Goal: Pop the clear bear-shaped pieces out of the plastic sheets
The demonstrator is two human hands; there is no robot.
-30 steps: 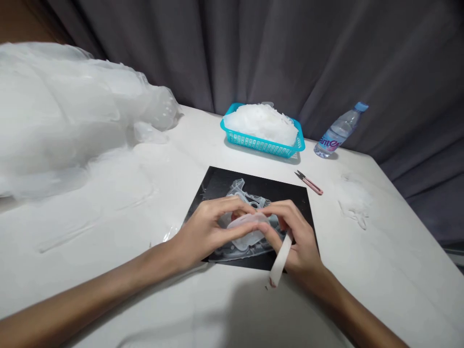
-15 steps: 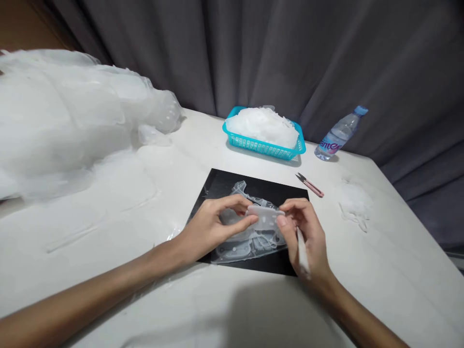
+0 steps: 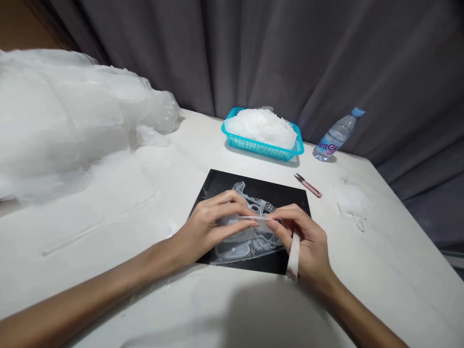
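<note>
A thin translucent plastic piece (image 3: 255, 218) is turned nearly edge-on between my hands. My left hand (image 3: 217, 217) pinches its left end between thumb and fingers. On the other end, the thumb and index finger of my right hand (image 3: 302, 237) are closed. A white stick-like tool (image 3: 294, 253) also rests in my right hand, pointing down toward me; its kind I cannot make out. Below both hands, a clear moulded plastic sheet (image 3: 237, 250) with raised outlines lies on a black mat (image 3: 213, 186), partly hidden by my fingers.
A blue basket (image 3: 263, 152) heaped with white translucent pieces stands at the back. To its right are a water bottle (image 3: 331, 140) and pink thread snips (image 3: 309, 185). Clear scraps (image 3: 351, 200) lie at the right. Large bulging plastic bags (image 3: 72, 116) fill the left of the white table (image 3: 163, 304).
The plastic piece has tipped from showing its flat face to nearly edge-on. My right hand has shifted its grip, and the white tool in it has swung slightly left.
</note>
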